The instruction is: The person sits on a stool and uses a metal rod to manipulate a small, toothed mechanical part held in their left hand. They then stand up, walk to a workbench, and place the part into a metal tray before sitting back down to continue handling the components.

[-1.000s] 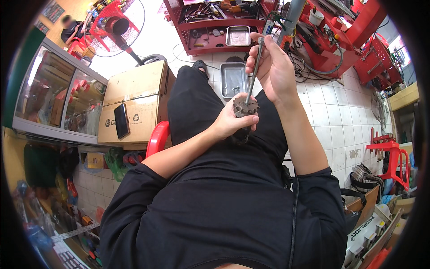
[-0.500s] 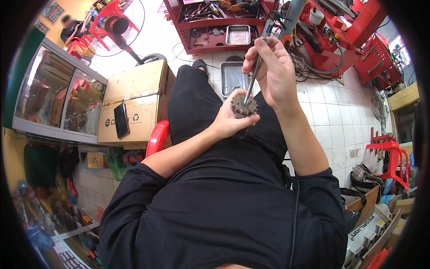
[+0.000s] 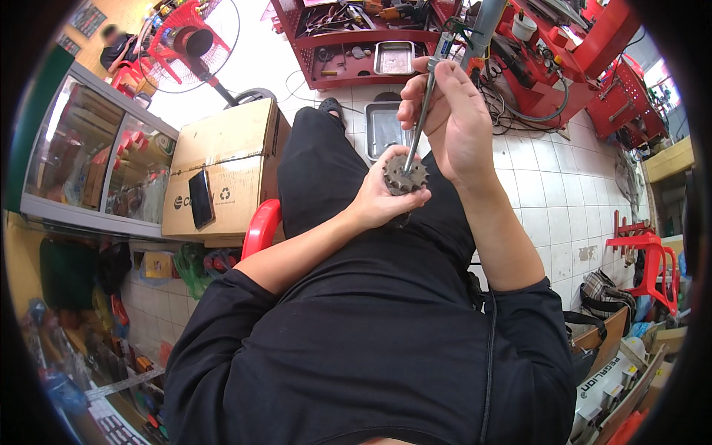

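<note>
A small toothed sprocket (image 3: 406,180), dull grey-brown with bolt heads on its face, sits in my left hand (image 3: 376,194) above my lap. The fingers and thumb wrap round the part beneath it, which is mostly hidden. My right hand (image 3: 461,119) is raised above it, holding the upper end of a slim steel wrench (image 3: 424,119) between thumb and fingers, the other fingers loosely curled. The wrench stands slightly tilted, with a thicker head at the top and its lower tip against the sprocket's face. Whether the tip is seated on a bolt is too small to tell.
A metal tray (image 3: 382,133) lies on the tiled floor beyond my knees. Further off stands a red tool cart (image 3: 348,70) with tools. On my left, a cardboard box (image 3: 222,148) carries a phone (image 3: 201,199), near a fan (image 3: 194,43). Red machinery (image 3: 549,81) is at the far right.
My right hand has turned a little, and its grip has shifted at the top of the wrench, showing more of the head. The left hand and sprocket stay almost in place.
</note>
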Demonstrator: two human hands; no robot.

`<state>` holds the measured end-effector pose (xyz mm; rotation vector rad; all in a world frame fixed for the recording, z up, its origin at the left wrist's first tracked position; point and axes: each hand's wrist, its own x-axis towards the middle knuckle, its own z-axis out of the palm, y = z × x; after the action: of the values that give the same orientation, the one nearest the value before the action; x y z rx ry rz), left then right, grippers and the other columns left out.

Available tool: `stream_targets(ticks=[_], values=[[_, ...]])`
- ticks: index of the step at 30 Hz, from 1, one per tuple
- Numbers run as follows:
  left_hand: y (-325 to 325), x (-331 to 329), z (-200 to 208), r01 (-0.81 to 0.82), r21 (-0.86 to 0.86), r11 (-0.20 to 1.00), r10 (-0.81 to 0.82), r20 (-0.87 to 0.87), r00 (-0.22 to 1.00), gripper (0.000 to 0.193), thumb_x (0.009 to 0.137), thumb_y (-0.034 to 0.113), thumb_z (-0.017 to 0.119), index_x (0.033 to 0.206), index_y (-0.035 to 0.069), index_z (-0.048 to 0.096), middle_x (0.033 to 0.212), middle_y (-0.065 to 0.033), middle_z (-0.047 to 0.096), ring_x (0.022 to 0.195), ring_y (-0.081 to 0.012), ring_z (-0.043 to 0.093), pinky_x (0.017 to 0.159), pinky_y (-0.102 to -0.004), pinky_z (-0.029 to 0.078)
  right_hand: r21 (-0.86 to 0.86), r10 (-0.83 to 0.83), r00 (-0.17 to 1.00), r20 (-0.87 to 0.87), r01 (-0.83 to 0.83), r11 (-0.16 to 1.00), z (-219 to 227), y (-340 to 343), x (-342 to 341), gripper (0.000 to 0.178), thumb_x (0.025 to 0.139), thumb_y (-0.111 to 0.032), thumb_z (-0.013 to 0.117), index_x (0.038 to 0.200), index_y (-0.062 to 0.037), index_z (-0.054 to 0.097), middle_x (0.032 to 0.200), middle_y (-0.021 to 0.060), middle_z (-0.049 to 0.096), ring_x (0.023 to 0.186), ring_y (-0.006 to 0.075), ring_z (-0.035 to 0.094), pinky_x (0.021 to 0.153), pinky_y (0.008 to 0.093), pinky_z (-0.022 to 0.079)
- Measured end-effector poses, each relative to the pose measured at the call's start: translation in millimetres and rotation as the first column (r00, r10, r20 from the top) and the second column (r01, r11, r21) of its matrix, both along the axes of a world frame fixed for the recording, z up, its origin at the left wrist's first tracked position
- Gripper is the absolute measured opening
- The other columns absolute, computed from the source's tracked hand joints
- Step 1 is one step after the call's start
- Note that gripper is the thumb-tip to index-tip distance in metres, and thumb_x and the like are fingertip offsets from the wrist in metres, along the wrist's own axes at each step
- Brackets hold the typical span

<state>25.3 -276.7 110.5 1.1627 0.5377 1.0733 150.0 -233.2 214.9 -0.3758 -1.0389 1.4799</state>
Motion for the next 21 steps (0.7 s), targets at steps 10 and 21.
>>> stream_targets(ticks=[10, 21], values=[[-2.0, 0.7, -1.3, 0.024, -0.015, 1.000, -0.023, 0.021, 1.000, 0.047, 0.076, 0.000, 0.070, 0.113, 0.005, 0.041, 0.084, -0.0022, 0.056, 0.075, -0.0087, 0.059, 0.068, -0.0240, 0.050, 0.018, 0.017, 0.999, 0.029, -0.017, 1.000, -0.3, -0.8, 0.3, 0.032, 0.097, -0.029, 0.047, 0.112, -0.0006, 0.049, 0.080, 0.0105, 0.063, 0.065, 0.0167, 0.061, 0.061, 0.0275, 0.046], [-3.5, 2.9, -6.1, 0.015, 0.022, 1.000, -0.015, -0.021, 1.000, 0.046, 0.078, 0.003, 0.068, 0.114, 0.006, 0.040, 0.080, -0.0075, 0.059, 0.071, -0.0128, 0.060, 0.066, -0.0253, 0.049, 0.098, -0.089, 0.983, 0.160, 0.074, 0.992, -3.6, -1.5, 0.3, 0.038, 0.099, -0.034, 0.039, 0.117, -0.0024, 0.050, 0.083, 0.0100, 0.063, 0.071, 0.0175, 0.062, 0.062, 0.0281, 0.048]])
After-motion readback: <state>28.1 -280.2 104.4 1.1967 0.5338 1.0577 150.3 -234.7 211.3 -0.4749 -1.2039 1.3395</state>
